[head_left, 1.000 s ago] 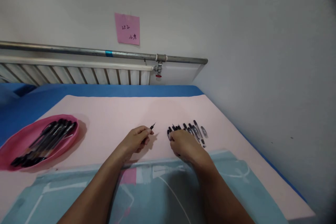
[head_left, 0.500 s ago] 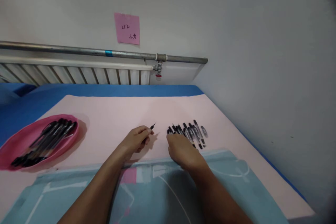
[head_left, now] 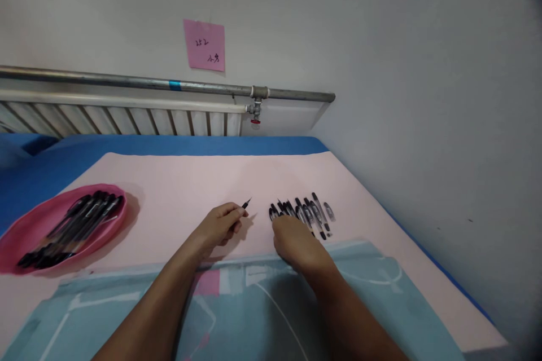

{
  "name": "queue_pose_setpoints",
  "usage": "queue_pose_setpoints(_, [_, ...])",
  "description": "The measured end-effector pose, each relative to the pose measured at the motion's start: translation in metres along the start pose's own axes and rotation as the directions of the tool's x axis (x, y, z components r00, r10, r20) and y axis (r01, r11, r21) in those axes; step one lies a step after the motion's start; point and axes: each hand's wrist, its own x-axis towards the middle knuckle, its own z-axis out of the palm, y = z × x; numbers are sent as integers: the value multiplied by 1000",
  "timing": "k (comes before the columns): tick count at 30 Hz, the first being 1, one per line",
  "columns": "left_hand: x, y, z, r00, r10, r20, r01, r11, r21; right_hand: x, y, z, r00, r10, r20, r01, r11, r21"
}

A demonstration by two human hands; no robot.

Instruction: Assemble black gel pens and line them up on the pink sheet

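My left hand (head_left: 220,224) rests on the pale pink sheet (head_left: 190,180) and pinches a black pen (head_left: 246,203) whose tip points up and to the right. My right hand (head_left: 296,242) lies palm down just below a row of several black pen caps (head_left: 307,211) laid side by side; its fingers curl at the row's near left end. I cannot see whether anything is inside those fingers.
A pink oval tray (head_left: 25,231) at the left holds several black pens (head_left: 71,228). A light blue printed mat (head_left: 254,310) covers the near table. Blue cloth (head_left: 169,144), a radiator (head_left: 127,118), a pipe and a pink sticky note (head_left: 204,45) stand behind.
My right hand drew back a little from the row of caps toward me, then edged slightly forward again. My left hand with the pen has stayed still.
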Motion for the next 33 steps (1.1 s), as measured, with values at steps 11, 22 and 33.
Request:
queue_pose_setpoints(11, [-1,2,1,1000,-4,4,4,999,44,3,-5,-1,966,-139,-216,176,971,160])
queue_pose_setpoints(22, [0,-1,0,996,8,89,-22,988,152,29,16,7,969,85,-230,186,355,916])
queue_pose_setpoints(33, [-3,2,2,992,5,128,-26,986,165,29,14,8,956,30,-293,273,281,920])
